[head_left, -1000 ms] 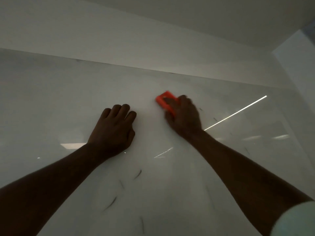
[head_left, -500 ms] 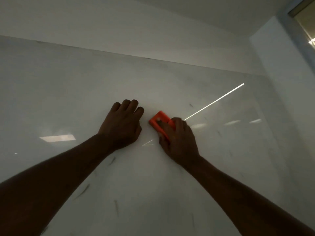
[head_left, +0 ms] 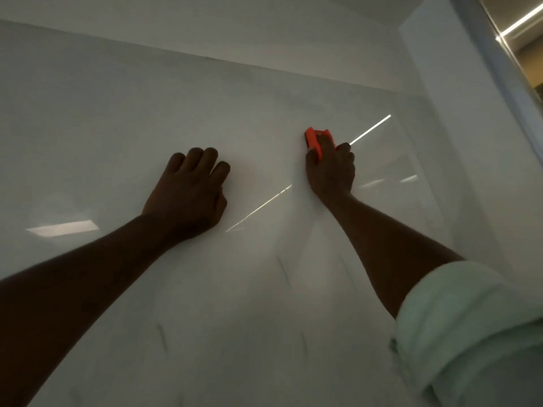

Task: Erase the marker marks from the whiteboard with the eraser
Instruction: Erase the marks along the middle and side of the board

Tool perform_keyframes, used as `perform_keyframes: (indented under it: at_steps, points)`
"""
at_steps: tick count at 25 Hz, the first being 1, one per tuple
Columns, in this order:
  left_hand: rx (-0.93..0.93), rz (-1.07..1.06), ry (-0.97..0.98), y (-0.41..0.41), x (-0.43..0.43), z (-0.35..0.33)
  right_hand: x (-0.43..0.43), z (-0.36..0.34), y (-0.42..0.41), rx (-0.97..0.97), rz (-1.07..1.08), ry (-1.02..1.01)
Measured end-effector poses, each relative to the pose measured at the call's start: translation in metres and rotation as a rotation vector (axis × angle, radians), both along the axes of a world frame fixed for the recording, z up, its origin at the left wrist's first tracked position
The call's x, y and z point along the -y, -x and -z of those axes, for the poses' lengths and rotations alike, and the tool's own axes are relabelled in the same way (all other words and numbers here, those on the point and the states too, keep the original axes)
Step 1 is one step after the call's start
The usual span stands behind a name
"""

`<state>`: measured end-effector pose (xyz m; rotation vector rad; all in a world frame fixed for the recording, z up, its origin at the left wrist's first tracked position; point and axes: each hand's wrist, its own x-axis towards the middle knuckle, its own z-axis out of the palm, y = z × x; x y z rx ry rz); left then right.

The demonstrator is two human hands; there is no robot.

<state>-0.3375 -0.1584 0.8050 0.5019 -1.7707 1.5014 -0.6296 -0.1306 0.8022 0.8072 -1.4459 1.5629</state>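
A large glossy whiteboard (head_left: 117, 118) fills the head view in dim light. My right hand (head_left: 330, 171) grips an orange eraser (head_left: 313, 140) and presses it flat against the board, right of centre. My left hand (head_left: 191, 192) rests on the board to the left, fingers curled under, holding nothing. Faint dark marker strokes show low on the board: one (head_left: 284, 270) below the right hand, another (head_left: 161, 333) near the lower left, a third (head_left: 304, 343) lower middle.
The board's top edge (head_left: 264, 66) runs across under a white wall. A white side wall (head_left: 458, 142) closes in at the right, with a lit opening at the top right corner. My rolled pale green sleeve (head_left: 470, 333) fills the lower right.
My right hand with the eraser swept down toward the left hand, then moved up and to the right again. The left hand stayed pressed on the board. The view shifted.
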Motion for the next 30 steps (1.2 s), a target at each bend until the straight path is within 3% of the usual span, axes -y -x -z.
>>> perform_keyframes:
  at_steps: [2, 3, 5, 8, 10, 12, 15, 16, 17, 18, 21, 22, 23, 27, 29, 30]
  points:
    - [-0.002, -0.007, 0.005, 0.0, 0.0, 0.002, -0.001, 0.006, -0.015, 0.214, -0.03, 0.012]
    - [0.001, -0.005, 0.011, 0.001, 0.0, 0.003, 0.001, 0.019, -0.036, 0.176, -0.044, 0.006]
    - [0.002, -0.001, 0.007, 0.001, -0.001, 0.004, 0.01, 0.077, -0.085, -0.091, -0.09, 0.044]
    - [-0.002, 0.018, 0.016, 0.001, 0.001, 0.004, 0.015, 0.2, -0.118, -0.717, -0.097, -0.069]
    - [-0.006, 0.017, 0.025, 0.0, 0.003, 0.004, 0.009, 0.212, -0.073, -0.85, 0.01, -0.109]
    - [0.002, 0.013, 0.031, 0.002, 0.003, 0.005, 0.0, 0.184, -0.021, -0.525, 0.073, -0.063]
    - [0.009, 0.001, 0.037, 0.003, 0.001, 0.005, -0.003, 0.146, 0.011, 0.231, 0.024, -0.039]
    - [0.008, -0.006, 0.034, 0.003, 0.0, 0.005, 0.001, 0.145, -0.003, 0.338, 0.004, -0.03]
    - [0.007, -0.014, 0.028, 0.003, -0.002, 0.005, 0.006, 0.147, -0.025, 0.27, -0.016, 0.013]
    - [0.007, -0.019, 0.02, 0.004, -0.004, 0.006, 0.012, 0.155, -0.05, 0.059, -0.034, 0.043]
    - [0.072, -0.006, 0.021, 0.013, -0.005, 0.021, 0.017, 0.16, -0.054, -0.729, -0.002, -0.099]
    - [0.113, -0.005, 0.03, 0.017, -0.003, 0.03, 0.01, 0.146, -0.03, -0.793, 0.016, -0.123]
    - [0.136, -0.005, 0.038, 0.021, -0.001, 0.036, 0.005, 0.131, -0.005, -0.702, 0.049, -0.128]
    - [0.113, 0.017, 0.047, 0.022, 0.003, 0.04, -0.008, 0.086, 0.059, 0.16, 0.073, -0.062]
    - [0.107, 0.019, 0.065, 0.024, 0.003, 0.039, -0.003, 0.067, 0.036, 0.348, 0.008, -0.036]
    - [0.113, 0.017, 0.065, 0.025, 0.003, 0.039, 0.001, 0.065, 0.016, 0.312, 0.003, -0.014]
